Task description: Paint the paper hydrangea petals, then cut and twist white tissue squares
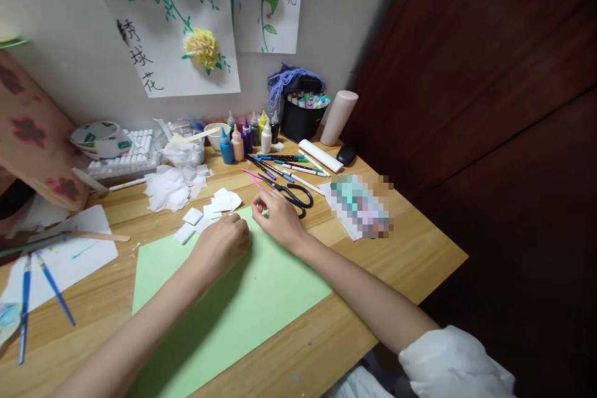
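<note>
A light green sheet of paper (pixel 261 298) lies on the wooden table under my arms. Over its far part, my left hand (pixel 228 237) is closed, its fingers curled down and mostly hidden. Just to its right, my right hand (pixel 278 219) has thumb and fingers drawn together; whatever sits in the pinch is too small to make out. A thin pink strip (pixel 252 177) ends by the right fingers; whether they touch it is unclear. Dark-handled scissors (pixel 298 196) lie right beyond that hand. Small white squares (pixel 221 200) are scattered past my left hand.
Thin white paper pieces (pixel 170 186) are heaped at the back left. Paint bottles (pixel 247 137), pens (pixel 289 165) and a black marker case (pixel 303 115) line the wall. A blurred packet (pixel 359 205) lies right; paintbrushes (pixel 56 286) lie left. A dark wooden panel (pixel 489 106) borders the right.
</note>
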Available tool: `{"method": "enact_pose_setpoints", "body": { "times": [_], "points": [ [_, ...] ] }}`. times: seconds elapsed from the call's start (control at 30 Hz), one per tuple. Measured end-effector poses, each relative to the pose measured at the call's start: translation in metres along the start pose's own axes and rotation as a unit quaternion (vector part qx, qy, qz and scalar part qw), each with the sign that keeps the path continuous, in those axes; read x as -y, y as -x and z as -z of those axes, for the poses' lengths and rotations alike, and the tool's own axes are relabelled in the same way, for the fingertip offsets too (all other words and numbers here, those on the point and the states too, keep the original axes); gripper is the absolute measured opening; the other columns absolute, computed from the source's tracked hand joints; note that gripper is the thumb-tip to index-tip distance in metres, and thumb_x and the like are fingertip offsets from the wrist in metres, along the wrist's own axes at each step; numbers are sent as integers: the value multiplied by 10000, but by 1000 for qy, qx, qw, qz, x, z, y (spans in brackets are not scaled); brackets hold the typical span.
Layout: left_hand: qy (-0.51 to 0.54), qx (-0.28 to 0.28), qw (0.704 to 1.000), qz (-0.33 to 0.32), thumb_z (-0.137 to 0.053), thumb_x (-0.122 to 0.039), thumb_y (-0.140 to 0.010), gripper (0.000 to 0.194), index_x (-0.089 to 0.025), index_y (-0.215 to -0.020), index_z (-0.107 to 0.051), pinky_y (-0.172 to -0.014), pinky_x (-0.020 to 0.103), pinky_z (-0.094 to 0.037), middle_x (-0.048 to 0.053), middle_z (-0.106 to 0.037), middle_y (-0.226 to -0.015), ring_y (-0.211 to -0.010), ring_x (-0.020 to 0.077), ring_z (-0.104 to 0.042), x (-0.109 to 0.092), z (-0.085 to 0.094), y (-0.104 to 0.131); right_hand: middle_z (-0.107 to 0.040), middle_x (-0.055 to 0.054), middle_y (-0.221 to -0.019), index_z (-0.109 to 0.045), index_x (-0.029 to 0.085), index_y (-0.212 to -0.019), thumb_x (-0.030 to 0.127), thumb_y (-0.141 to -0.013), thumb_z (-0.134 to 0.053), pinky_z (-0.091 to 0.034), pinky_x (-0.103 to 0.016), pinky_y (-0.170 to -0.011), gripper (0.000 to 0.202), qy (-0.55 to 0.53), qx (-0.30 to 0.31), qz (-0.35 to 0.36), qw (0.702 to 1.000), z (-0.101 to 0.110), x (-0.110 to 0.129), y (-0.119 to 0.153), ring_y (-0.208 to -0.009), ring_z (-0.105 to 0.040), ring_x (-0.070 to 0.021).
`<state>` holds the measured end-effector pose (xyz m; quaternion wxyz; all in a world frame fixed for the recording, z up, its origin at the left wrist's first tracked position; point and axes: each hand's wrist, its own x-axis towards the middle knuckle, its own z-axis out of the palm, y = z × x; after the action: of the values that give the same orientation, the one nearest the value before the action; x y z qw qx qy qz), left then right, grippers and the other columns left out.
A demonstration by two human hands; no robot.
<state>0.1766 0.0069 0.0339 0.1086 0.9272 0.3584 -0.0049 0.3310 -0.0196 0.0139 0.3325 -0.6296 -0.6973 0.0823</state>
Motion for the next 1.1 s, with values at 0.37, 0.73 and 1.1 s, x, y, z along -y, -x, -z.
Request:
{"method": "enact_pose_setpoints", "body": {
  "times": [0.37, 0.73, 1.1],
  "points": [
    [286, -124, 949, 44, -514, -227, -775, 127, -157, -755, -619, -635, 269, -430, 57, -627, -752, -688, 158, -566, 16, -19, 9, -497, 28, -621, -508, 178, -809, 346, -855, -435, -382, -218, -545, 189, -339, 22, -151, 928, -30, -11, 3, -566, -486, -112],
    [568, -203, 785, 138, -556, -365, -810, 222, -150, -804, -613, -703, 246, -464, 46, -644, -822, -764, 144, -586, 17, -34, 9, -571, -5, -767, -537, 186, -829, 334, -801, -565, -433, -238, -626, 153, -353, 110, -108, 923, -27, 8, 11, -698, -544, -125],
    [120, -213, 962, 121, -470, -427, -850, 570, -255, -1376, -334, -1057, 503, -251, 122, -317, -1423, -1308, 302, -286, 44, -27, 8, -558, -16, -801, -508, 189, -815, 302, -834, -518, -454, -252, -673, 115, -322, 59, -138, 935, -33, 0, 9, -760, -554, -142]
  ]
}}
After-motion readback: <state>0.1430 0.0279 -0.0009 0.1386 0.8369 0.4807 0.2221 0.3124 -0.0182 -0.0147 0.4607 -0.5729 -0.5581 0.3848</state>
